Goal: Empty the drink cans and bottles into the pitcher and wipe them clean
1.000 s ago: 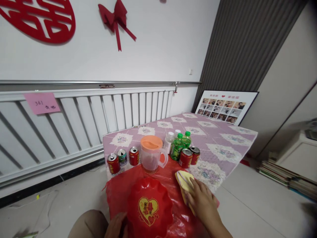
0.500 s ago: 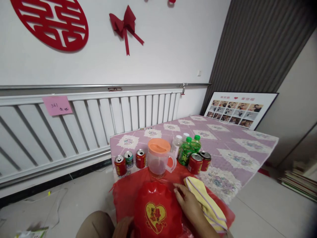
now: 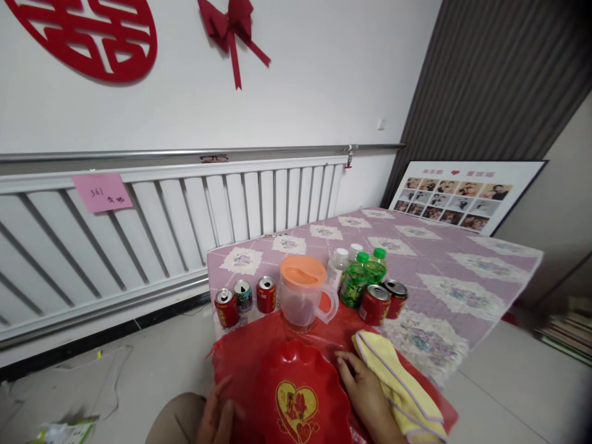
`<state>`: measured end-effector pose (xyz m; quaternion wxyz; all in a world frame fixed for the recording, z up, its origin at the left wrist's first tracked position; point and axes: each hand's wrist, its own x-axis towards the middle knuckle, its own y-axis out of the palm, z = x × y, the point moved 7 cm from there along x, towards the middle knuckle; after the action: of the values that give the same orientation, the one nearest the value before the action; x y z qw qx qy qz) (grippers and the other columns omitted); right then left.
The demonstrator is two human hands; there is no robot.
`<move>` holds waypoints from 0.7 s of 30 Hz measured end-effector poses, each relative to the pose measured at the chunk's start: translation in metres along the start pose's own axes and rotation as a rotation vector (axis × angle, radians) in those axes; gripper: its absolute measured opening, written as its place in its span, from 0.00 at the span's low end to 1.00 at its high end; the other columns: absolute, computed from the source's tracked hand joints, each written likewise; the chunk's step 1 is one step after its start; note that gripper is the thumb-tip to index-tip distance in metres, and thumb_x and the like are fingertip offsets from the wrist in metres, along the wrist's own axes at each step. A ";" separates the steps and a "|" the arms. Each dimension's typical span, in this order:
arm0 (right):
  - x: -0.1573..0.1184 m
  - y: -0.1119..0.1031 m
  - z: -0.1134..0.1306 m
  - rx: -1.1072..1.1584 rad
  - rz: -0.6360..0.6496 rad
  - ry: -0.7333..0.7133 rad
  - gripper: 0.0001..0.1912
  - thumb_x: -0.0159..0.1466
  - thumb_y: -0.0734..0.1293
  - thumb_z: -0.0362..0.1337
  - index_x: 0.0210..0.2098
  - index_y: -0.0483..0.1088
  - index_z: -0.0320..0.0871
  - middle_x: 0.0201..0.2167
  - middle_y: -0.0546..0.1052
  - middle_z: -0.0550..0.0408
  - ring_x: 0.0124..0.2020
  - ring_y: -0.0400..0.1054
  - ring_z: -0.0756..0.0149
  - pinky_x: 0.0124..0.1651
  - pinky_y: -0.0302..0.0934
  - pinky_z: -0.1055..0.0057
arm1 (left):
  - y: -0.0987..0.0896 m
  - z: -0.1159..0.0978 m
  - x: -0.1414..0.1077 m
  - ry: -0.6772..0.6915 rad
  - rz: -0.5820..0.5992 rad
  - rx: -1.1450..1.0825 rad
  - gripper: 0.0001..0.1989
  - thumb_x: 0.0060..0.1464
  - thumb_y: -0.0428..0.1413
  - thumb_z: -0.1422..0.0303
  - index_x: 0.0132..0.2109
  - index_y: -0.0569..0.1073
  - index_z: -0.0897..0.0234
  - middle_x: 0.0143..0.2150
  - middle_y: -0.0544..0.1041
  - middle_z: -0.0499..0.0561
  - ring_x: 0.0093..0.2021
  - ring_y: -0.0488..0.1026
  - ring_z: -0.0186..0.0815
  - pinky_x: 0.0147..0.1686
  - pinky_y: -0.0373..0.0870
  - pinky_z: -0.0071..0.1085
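Note:
A red scalloped plate (image 3: 330, 394) with a gold heart print lies on a red plastic sheet (image 3: 238, 364) at the near side of the table. My right hand (image 3: 363, 385) rests at the plate's right rim with its fingers loosely bent, holding nothing that I can see. Just beside that hand is a folded yellow cloth (image 3: 398, 382) with purple edging. To the left of the plate, my left hand (image 3: 216, 416) hovers with fingers apart, partly smeared by motion. Behind the plate stands a clear pitcher (image 3: 300, 299) with an orange lid.
Several drink cans stand left of the pitcher, among them a red can (image 3: 266, 295). On its right are bottles, such as a green bottle (image 3: 354, 283), and two more cans. A flowered tablecloth (image 3: 430, 259) covers the table. A white radiator (image 3: 176, 216) runs along the wall.
My left hand has come away from the plate's left side, and its fingers have spread. My right hand stays near the right rim. The view has shifted slightly.

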<state>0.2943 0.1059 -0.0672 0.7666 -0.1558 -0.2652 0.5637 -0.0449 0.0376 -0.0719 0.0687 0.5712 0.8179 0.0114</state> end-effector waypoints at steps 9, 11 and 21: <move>0.000 0.000 0.003 0.006 0.005 -0.009 0.18 0.59 0.61 0.49 0.34 0.78 0.45 0.36 0.84 0.47 0.39 0.78 0.53 0.45 0.71 0.63 | 0.068 -0.072 -0.002 -0.178 0.291 -0.730 0.28 0.46 0.66 0.64 0.55 0.72 0.59 0.15 0.64 0.38 0.21 0.61 0.28 0.28 0.61 0.28; 0.000 0.001 0.002 0.001 0.003 -0.012 0.18 0.59 0.61 0.49 0.34 0.78 0.45 0.36 0.84 0.47 0.39 0.78 0.53 0.45 0.71 0.63 | 0.084 -0.084 -0.005 -0.185 0.358 -0.796 0.25 0.45 0.68 0.65 0.51 0.75 0.60 0.14 0.63 0.38 0.19 0.59 0.27 0.26 0.59 0.27; -0.001 0.006 -0.006 0.000 0.007 -0.028 0.17 0.62 0.61 0.48 0.37 0.77 0.44 0.37 0.83 0.47 0.39 0.77 0.55 0.45 0.70 0.63 | 0.126 -0.109 -0.017 -0.209 0.520 -0.870 0.22 0.48 0.67 0.64 0.51 0.76 0.60 0.13 0.59 0.35 0.17 0.57 0.24 0.26 0.58 0.27</move>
<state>0.2933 0.1072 -0.0757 0.7610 -0.1487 -0.2751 0.5684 0.0646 0.0716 0.0501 0.3759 0.6724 0.5572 0.3100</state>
